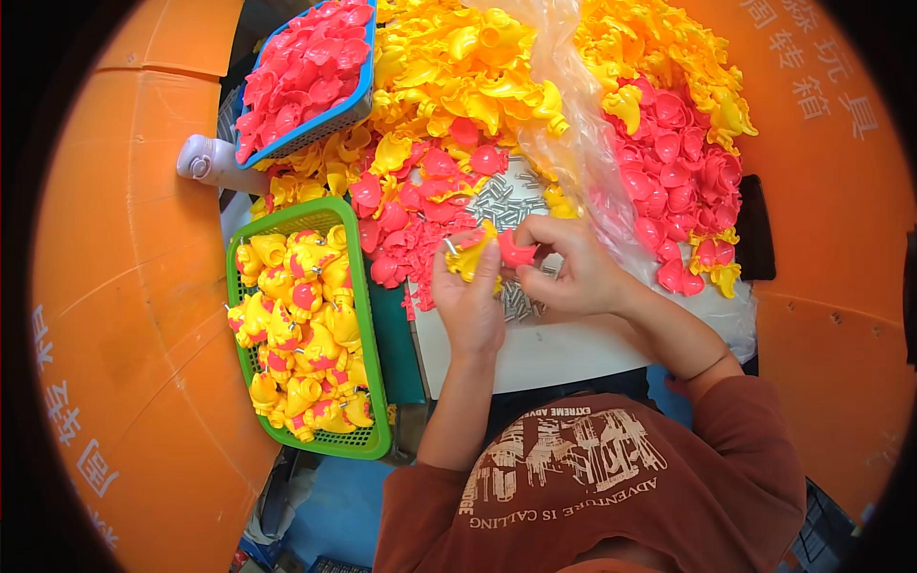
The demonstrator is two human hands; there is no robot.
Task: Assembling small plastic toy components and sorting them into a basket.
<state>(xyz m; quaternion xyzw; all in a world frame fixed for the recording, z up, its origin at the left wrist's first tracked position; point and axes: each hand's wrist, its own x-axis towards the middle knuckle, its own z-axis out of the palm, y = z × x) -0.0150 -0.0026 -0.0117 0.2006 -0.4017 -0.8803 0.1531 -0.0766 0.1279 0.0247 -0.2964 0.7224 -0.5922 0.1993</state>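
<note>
Over the near part of a white tabletop (pixel 564 346), my left hand (pixel 470 310) pinches a yellow plastic toy part (pixel 466 260). A small silver metal pin (pixel 451 246) sticks out beside its fingertips. Just to the right, my right hand (pixel 578 267) grips a curved pink plastic shell (pixel 517 250) between thumb and fingers, close against the yellow part. Whether the two pieces touch is hidden by the fingers. Behind and below both hands lie loose silver metal pins (pixel 503 202). A heap of pink shells (pixel 390 220) sits beyond my left hand.
A green basket (pixel 380 382) of yellow-and-pink toy pieces stands at the left. Behind it are a lilac bottle (pixel 215 164) and a blue basket (pixel 358 105) of pink shells. Yellow parts (pixel 458 57), clear plastic sheeting (pixel 564 115) and more pink shells (pixel 673 181) cover the far table. Orange panels (pixel 143 239) flank both sides.
</note>
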